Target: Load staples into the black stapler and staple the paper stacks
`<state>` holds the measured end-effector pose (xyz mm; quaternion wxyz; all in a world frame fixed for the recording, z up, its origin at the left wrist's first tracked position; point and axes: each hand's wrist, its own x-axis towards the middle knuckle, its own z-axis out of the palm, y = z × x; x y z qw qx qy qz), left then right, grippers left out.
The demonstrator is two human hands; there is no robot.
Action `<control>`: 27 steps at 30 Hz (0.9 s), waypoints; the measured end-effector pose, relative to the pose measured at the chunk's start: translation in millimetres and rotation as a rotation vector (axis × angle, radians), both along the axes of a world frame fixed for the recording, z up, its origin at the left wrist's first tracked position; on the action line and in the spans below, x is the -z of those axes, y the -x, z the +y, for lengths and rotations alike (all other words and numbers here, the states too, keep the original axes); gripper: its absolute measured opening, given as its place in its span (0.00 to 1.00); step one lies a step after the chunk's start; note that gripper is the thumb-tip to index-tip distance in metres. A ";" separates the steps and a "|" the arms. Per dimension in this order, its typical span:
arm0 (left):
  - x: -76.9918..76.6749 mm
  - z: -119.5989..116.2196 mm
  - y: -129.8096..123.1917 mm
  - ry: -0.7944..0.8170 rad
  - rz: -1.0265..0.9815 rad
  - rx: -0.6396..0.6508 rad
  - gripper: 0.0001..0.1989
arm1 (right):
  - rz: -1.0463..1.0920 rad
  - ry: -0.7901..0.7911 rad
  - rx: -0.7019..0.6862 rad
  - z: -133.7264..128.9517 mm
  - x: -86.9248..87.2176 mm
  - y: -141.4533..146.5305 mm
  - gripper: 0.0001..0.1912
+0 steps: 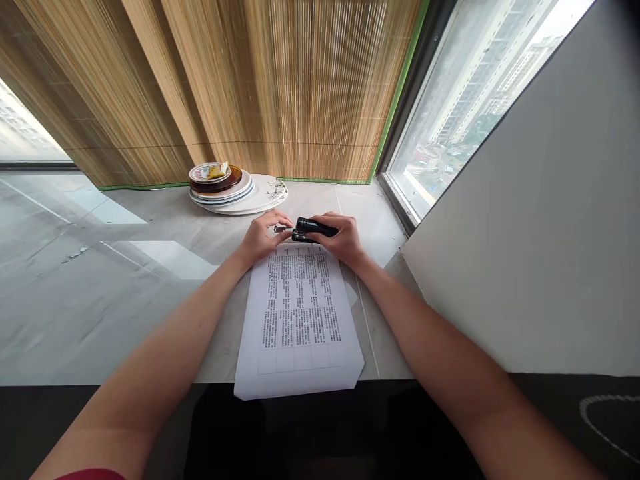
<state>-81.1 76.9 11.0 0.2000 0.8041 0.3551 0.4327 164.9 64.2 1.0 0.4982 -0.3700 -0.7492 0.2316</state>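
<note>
A black stapler is in my right hand, whose fingers and thumb wrap round its right end. Its top arm is raised apart from the lower part. At its left end a small silver metal piece sticks out. My left hand closes in a pinch about this metal piece; whether the fingertips also hold something small is hidden. Under both hands lies a stack of white printed paper sheets. The near end of the sheets reaches over the front edge of the ledge.
Behind my hands stand several stacked plates with a small yellow-and-white item on top. A bamboo blind hangs at the back. The grey tiled ledge meets a window and a white wall panel on the right.
</note>
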 end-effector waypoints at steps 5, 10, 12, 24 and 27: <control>1.2 1.5 3.6 -0.021 -0.004 -0.003 0.17 | 0.026 -0.001 -0.007 1.6 1.2 -1.5 0.11; 1.1 1.7 7.6 -0.030 -0.002 -0.040 0.13 | 0.055 0.015 -0.018 4.5 0.8 -9.3 0.13; -0.4 0.8 8.4 -0.019 0.004 -0.069 0.12 | 0.075 0.041 -0.008 5.5 -0.3 -13.4 0.14; -0.9 3.5 15.3 0.044 -0.070 0.037 0.14 | 0.143 0.051 -0.105 12.4 1.7 -23.2 0.14; -0.8 3.2 12.3 0.042 -0.052 0.073 0.21 | 0.094 0.019 -0.168 10.4 -1.1 -18.1 0.13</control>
